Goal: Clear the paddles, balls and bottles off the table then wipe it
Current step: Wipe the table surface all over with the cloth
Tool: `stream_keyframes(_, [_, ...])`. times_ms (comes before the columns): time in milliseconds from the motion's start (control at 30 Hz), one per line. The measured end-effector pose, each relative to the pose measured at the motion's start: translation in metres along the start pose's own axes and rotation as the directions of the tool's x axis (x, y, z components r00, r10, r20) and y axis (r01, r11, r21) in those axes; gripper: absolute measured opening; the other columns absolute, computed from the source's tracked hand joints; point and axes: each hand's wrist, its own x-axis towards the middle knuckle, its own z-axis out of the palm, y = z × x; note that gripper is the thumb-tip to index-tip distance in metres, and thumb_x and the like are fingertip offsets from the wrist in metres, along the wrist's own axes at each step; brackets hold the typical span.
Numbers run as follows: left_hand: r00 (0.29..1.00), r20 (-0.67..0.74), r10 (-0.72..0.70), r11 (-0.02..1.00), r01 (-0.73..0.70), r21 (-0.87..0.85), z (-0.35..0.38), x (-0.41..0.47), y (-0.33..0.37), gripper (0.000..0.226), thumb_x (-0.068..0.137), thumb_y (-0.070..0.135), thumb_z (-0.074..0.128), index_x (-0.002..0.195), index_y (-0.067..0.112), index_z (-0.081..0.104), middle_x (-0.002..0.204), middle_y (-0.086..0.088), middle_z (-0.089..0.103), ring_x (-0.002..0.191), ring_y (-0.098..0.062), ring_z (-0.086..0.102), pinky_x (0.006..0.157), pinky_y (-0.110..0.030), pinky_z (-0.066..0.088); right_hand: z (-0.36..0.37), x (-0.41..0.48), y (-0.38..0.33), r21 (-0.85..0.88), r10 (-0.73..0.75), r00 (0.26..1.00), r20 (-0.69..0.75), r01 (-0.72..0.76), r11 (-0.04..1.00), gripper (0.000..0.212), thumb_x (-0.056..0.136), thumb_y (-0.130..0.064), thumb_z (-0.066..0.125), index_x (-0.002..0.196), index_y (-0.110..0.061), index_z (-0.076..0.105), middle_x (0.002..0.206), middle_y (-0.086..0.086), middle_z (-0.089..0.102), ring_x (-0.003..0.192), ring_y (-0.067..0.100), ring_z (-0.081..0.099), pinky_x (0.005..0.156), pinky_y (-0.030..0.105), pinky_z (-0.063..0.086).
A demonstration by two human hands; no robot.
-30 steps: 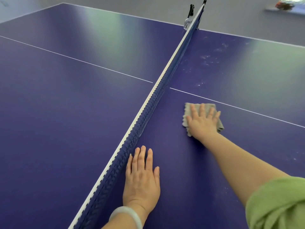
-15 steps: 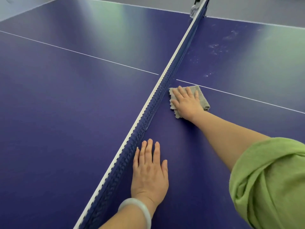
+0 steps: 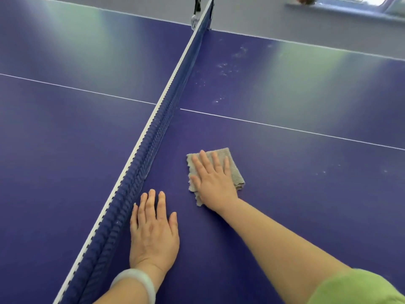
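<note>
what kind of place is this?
Probably an indoor games or rec room: a blue table-tennis table with white lines, a net stretched across it, and a window in the far wall.

We see a deep blue table [image 3: 65, 172] with thin white lines, a blue net [image 3: 153, 137] edged white, a grey-beige cloth [image 3: 235, 170], a lime-green sleeve [image 3: 361, 288] lower right, and a pale bracelet [image 3: 140, 279].

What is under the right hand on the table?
A grey cloth lies flat under the right hand, pressed onto the blue table by straight, spread fingers. Its edges show around the hand; the cloth's middle and the table beneath are covered.
</note>
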Motion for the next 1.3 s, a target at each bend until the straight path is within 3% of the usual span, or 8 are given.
stream_keyframes(133, [1.0, -0.02, -0.015, 1.0, 0.015, -0.018, 0.001, -0.001, 0.0, 0.06, 0.1, 0.041, 0.014, 0.151, 0.014, 0.03, 0.159, -0.008, 0.024, 0.149, -0.022, 0.014, 0.122, -0.043, 0.01, -0.007, -0.02, 0.088, -0.027, 0.175, 0.984, -0.035, -0.176, 0.984, 0.058, 0.102, -0.05, 0.015, 0.155, -0.034, -0.003, 0.164, -0.007, -0.005, 0.151, 0.027, -0.008, 0.117, 0.055, -0.009])
stream_keyframes(333, [1.0, -0.01, -0.011, 1.0, 0.011, -0.016, 0.002, -0.002, 0.001, 0.062, 0.098, 0.042, 0.026, 0.152, 0.013, 0.027, 0.16, -0.009, 0.022, 0.15, -0.024, 0.012, 0.122, -0.043, 0.008, -0.015, -0.063, 0.14, 0.125, 0.78, 0.625, 0.02, -0.776, 0.618, 0.059, 0.102, -0.048, 0.008, 0.155, -0.03, -0.008, 0.164, -0.004, -0.01, 0.149, 0.032, -0.013, 0.113, 0.066, -0.004])
stream_keyframes(600, [1.0, -0.017, -0.003, 1.0, 0.003, -0.022, 0.002, -0.001, 0.001, 0.06, 0.099, 0.04, 0.032, 0.152, 0.013, 0.027, 0.16, -0.009, 0.02, 0.149, -0.024, 0.011, 0.122, -0.044, 0.008, 0.016, -0.119, -0.022, 0.005, 0.089, 0.995, -0.044, -0.089, 0.996, 0.061, 0.1, -0.049, 0.009, 0.157, -0.027, 0.006, 0.164, -0.001, 0.004, 0.15, 0.032, -0.007, 0.115, 0.064, -0.003])
stream_keyframes(700, [1.0, -0.027, 0.005, 1.0, -0.006, -0.024, 0.002, -0.002, 0.001, 0.06, 0.099, 0.039, 0.033, 0.152, 0.01, 0.027, 0.159, -0.012, 0.022, 0.149, -0.026, 0.013, 0.122, -0.045, 0.009, 0.015, -0.161, 0.037, -0.046, 0.284, 0.957, -0.051, -0.286, 0.957, 0.06, 0.1, -0.051, 0.004, 0.154, -0.031, -0.012, 0.164, -0.005, -0.009, 0.149, 0.028, -0.014, 0.116, 0.061, -0.006])
stream_keyframes(900, [1.0, -0.026, 0.013, 0.999, -0.014, -0.031, 0.001, -0.002, 0.001, 0.06, 0.1, 0.039, 0.032, 0.152, 0.01, 0.025, 0.16, -0.013, 0.02, 0.149, -0.027, 0.011, 0.122, -0.045, 0.007, 0.008, -0.196, 0.05, 0.097, 0.846, 0.533, -0.005, -0.842, 0.531, 0.061, 0.102, -0.045, 0.011, 0.153, -0.026, -0.016, 0.163, 0.002, -0.014, 0.149, 0.033, -0.014, 0.113, 0.066, -0.002])
stream_keyframes(1100, [0.999, -0.027, 0.027, 0.999, -0.028, -0.037, 0.002, -0.003, -0.003, 0.059, 0.101, 0.039, 0.03, 0.152, 0.011, 0.023, 0.16, -0.012, 0.018, 0.149, -0.026, 0.01, 0.122, -0.045, 0.007, 0.022, -0.201, -0.065, 0.004, 0.203, 0.979, -0.019, -0.203, 0.979, 0.067, 0.097, -0.047, 0.033, 0.156, -0.023, 0.014, 0.164, 0.006, 0.011, 0.149, 0.037, 0.005, 0.111, 0.071, 0.013])
stream_keyframes(1200, [0.999, -0.039, 0.034, 0.998, -0.036, -0.054, 0.004, -0.002, -0.004, 0.059, 0.1, 0.04, 0.031, 0.151, 0.01, 0.024, 0.159, -0.013, 0.02, 0.149, -0.027, 0.011, 0.122, -0.045, 0.007, 0.02, -0.24, -0.02, -0.056, 0.36, 0.933, -0.001, -0.36, 0.931, 0.062, 0.097, -0.045, 0.019, 0.156, -0.025, 0.014, 0.163, 0.002, 0.012, 0.15, 0.034, 0.008, 0.114, 0.066, 0.013])
stream_keyframes(1300, [0.998, -0.042, 0.04, 0.995, -0.044, -0.087, 0.004, -0.001, -0.004, 0.06, 0.1, 0.039, 0.033, 0.152, 0.01, 0.025, 0.16, -0.013, 0.02, 0.149, -0.027, 0.01, 0.122, -0.045, 0.007, 0.022, -0.284, 0.023, -0.063, 0.695, 0.719, -0.001, -0.694, 0.717, 0.059, 0.096, -0.047, -0.007, 0.152, -0.028, -0.016, 0.163, -0.001, -0.013, 0.15, 0.028, -0.01, 0.117, 0.061, 0.0])
